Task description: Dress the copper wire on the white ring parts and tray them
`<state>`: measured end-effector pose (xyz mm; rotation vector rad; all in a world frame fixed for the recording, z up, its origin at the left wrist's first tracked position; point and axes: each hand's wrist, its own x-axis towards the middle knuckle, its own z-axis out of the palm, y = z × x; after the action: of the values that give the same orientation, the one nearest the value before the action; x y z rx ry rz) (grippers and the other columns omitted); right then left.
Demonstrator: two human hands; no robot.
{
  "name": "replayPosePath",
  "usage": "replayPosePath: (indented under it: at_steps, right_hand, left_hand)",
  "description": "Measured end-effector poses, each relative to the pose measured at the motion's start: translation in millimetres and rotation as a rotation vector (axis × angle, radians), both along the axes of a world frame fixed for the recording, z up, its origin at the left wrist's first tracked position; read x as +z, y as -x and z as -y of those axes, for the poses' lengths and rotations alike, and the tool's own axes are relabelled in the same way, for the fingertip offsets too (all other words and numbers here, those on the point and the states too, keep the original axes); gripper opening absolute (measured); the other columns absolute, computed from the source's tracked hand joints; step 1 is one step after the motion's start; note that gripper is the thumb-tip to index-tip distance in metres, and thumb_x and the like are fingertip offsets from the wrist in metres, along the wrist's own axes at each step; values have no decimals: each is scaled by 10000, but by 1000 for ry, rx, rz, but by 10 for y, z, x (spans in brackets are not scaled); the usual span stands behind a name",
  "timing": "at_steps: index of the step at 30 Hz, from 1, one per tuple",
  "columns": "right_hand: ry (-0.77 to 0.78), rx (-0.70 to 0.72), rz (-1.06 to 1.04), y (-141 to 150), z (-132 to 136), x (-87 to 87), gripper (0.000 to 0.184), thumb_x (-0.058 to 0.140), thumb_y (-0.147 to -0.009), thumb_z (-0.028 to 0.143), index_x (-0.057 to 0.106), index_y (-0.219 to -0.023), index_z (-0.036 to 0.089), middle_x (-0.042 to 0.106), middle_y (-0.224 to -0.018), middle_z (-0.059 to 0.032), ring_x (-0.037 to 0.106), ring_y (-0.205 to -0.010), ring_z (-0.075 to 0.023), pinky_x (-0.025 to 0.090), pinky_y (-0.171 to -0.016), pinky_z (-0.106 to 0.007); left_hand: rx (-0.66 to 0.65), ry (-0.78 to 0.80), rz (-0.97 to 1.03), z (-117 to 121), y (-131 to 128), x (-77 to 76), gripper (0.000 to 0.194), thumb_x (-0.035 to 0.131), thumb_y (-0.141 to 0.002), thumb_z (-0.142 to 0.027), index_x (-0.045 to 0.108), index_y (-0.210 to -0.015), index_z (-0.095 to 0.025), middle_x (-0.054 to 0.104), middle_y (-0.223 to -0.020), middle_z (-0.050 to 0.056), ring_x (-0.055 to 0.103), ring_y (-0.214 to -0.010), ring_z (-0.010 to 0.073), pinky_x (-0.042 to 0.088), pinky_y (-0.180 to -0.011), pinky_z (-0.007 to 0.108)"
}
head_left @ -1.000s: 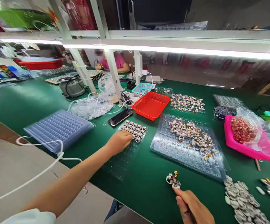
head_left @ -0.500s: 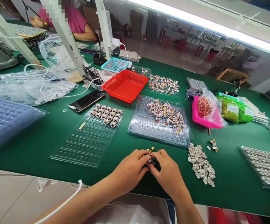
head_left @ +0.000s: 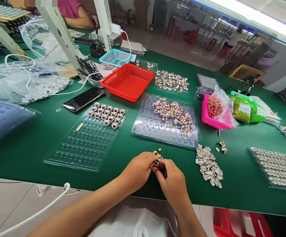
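My left hand [head_left: 138, 169] and my right hand [head_left: 173, 184] meet over the green table's near edge, both pinched on a small coil part with a yellow tip [head_left: 157, 157]. To the left lies a clear tray [head_left: 83, 144] with several grey parts [head_left: 107, 114] in its far rows. Ahead is a second clear tray [head_left: 165, 131] holding a loose pile of coil parts [head_left: 173, 113]. A heap of white caps [head_left: 208, 164] lies just right of my right hand.
A phone [head_left: 83, 98], a red basket [head_left: 128, 81], a teal basket [head_left: 115, 56] and a pink tray with a bagged lot [head_left: 217, 113] stand further back. Filled trays [head_left: 276, 168] sit at right, stacked blue trays [head_left: 2, 118] at left. Another person in pink [head_left: 71, 13] works across the table.
My left hand left the tray of grey parts and came back to join the right hand on the small coil part. The view dropped and drew nearer.
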<state>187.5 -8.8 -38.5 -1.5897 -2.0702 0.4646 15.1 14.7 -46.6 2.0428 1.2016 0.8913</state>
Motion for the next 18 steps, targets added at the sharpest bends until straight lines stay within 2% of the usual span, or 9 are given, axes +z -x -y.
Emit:
replayPosePath:
  at_steps: [4, 9, 14, 18]
  right_hand:
    - [59, -30, -39, 15, -22, -31, 140, 514, -943, 187, 649, -979, 195, 722, -903, -52, 692, -773, -200, 515, -664, -297]
    - [174, -47, -244, -186, -16, 73, 151, 529, -926, 194, 671, -975, 204, 711, -904, -44, 679, -751, -169, 539, -657, -257]
    - [195, -162, -470, -352, 15, 90, 144, 563, -938, 267, 678, -969, 186, 696, -909, -56, 679, -811, -177, 560, -697, -252]
    - [172, -226, -509, -333, 64, 68, 158, 562, -956, 285, 679, -996, 187, 685, -966, -65, 671, -882, -181, 559, -759, -264]
  left_hand:
    - [-5, 23, -10, -2, 13, 5, 303, 468, -915, -34, 676, -1090, -168, 750, -1105, 99, 697, -1044, 222, 570, -927, 353]
    - [-1, 11, -88, 3, -8, -3, 327, 495, -907, -26, 659, -1152, -167, 720, -1152, 110, 679, -1072, 244, 568, -944, 384]
    - [-10, -3, -140, 16, -27, -8, 333, 493, -917, -36, 658, -1175, -168, 708, -1180, 118, 674, -1087, 264, 576, -948, 422]
    - [14, -27, -89, 64, -17, 29, 347, 530, -923, -70, 629, -1239, -169, 681, -1253, 129, 642, -1145, 264, 558, -991, 442]
